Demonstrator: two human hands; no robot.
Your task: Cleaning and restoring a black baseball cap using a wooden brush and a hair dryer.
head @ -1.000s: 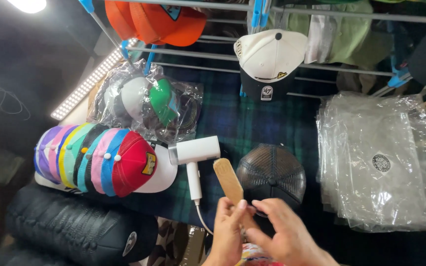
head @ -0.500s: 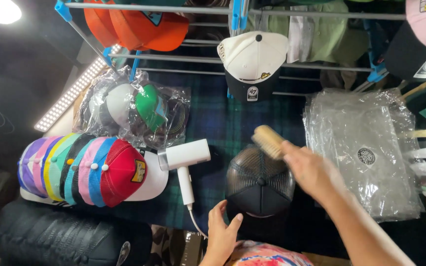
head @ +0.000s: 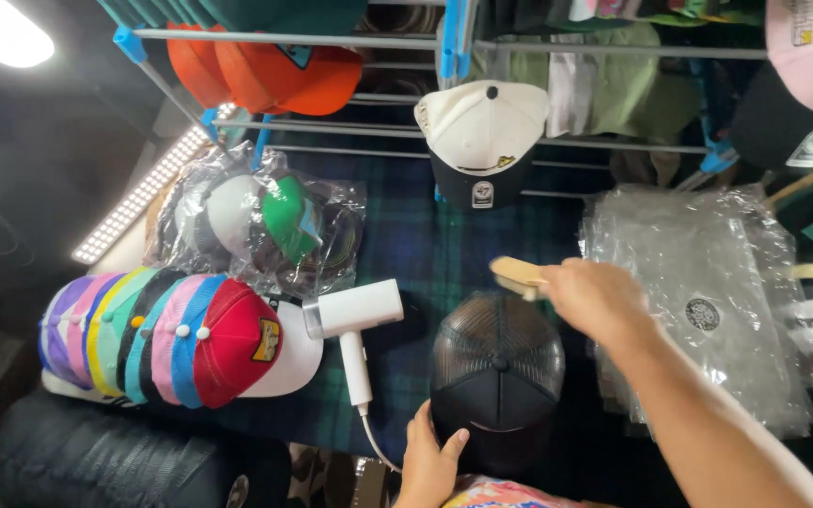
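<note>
Wooden brush [head: 518, 276] in right hand [head: 597, 299], long axis pointing left.

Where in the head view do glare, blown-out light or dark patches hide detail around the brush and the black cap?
Head view: lamp at top left blown out; LED strip bright. Glare on the clear bags and bagged caps. Black cap dim, mesh visible. Right hand with wooden brush slightly soft; left hand at cap brim; left edge dark.

The right hand [head: 595, 299] reaches forward on an outstretched bare forearm, fingers curled shut in a grip, knuckles up. The left hand [head: 430, 461] sits low and near, fingers pointing forward, lying loosely spread.
</note>
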